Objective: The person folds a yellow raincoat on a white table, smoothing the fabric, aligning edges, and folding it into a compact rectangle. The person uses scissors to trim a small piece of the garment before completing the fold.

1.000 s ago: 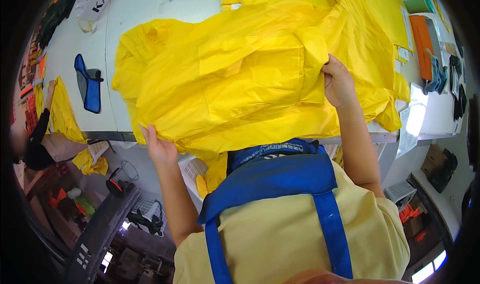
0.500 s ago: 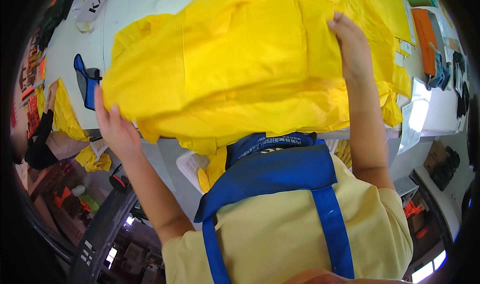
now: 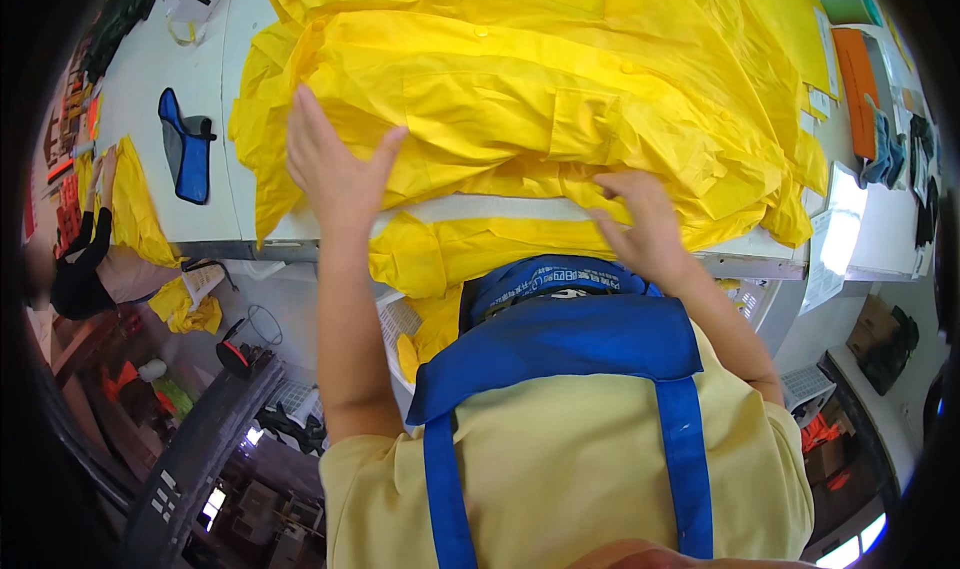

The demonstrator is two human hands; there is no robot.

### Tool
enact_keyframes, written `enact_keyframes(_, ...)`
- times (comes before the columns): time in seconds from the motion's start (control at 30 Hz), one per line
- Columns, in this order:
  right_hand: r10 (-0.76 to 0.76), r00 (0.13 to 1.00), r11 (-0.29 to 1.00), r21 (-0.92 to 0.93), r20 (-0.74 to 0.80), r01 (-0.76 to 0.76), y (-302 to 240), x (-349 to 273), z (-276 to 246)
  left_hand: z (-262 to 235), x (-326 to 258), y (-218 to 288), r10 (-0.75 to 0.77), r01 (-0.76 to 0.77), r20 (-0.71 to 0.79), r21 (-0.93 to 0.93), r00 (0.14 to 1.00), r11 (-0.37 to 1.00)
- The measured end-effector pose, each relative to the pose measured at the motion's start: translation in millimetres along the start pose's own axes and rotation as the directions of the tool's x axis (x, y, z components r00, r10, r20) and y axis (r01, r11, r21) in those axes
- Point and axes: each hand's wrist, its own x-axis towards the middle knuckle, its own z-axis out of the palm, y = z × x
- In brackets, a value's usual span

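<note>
A big yellow raincoat (image 3: 560, 99) with a grey reflective band (image 3: 480, 209) lies folded on a white table (image 3: 150, 119), its lower part hanging over the near edge. My left hand (image 3: 335, 169) rests flat on its left side, fingers spread. At the right end of the band, close to the table's edge, my right hand (image 3: 645, 224) presses the fabric with its fingers bent. Neither hand grips anything that I can see. I wear a pale yellow shirt and a blue apron (image 3: 560, 349).
A blue pouch (image 3: 188, 149) lies on the table to the left. Another person (image 3: 85, 259) handles yellow fabric (image 3: 135, 209) at the far left. An orange item (image 3: 862, 89) and dark gloves (image 3: 885, 149) sit at the right. Yellow scraps (image 3: 190, 309) hang below the table.
The raised fold of the raincoat has been laid down flat. My left hand moved from the left edge onto the coat; my right hand came back toward the near edge.
</note>
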Motion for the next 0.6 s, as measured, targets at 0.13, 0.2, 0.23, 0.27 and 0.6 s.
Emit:
enact_keyframes(0.13, 0.235, 0.971, 0.970, -0.078, 0.049, -0.231, -4, 17, 41, 18, -8, -17, -0.260, 0.302, 0.386, -0.051, 0.885, 0.952)
enact_keyframes(0.2, 0.228, 0.966, 0.939, -0.234, -0.124, -0.251, 4, 40, 57, 14, 3, -23, -0.268, 0.476, 0.506, -0.342, 0.820, 0.810)
enact_keyframes(0.23, 0.216, 0.954, 0.912, -0.306, -0.208, -0.273, 10, 51, 62, 2, 8, -19, -0.253, 0.510, 0.475, -0.557, 0.843, 0.655)
enact_keyframes(0.27, 0.247, 0.929, 0.887, -0.322, -0.276, -0.332, 20, 62, 63, -9, 13, -13, -0.245, 0.504, 0.441, -0.736, 0.863, 0.452)
enact_keyframes(0.6, 0.495, 0.810, 0.344, 0.784, 0.315, -0.516, 37, 78, -41, -104, 155, -32, 0.045, 0.474, 0.558, -0.742, 0.829, 0.474)
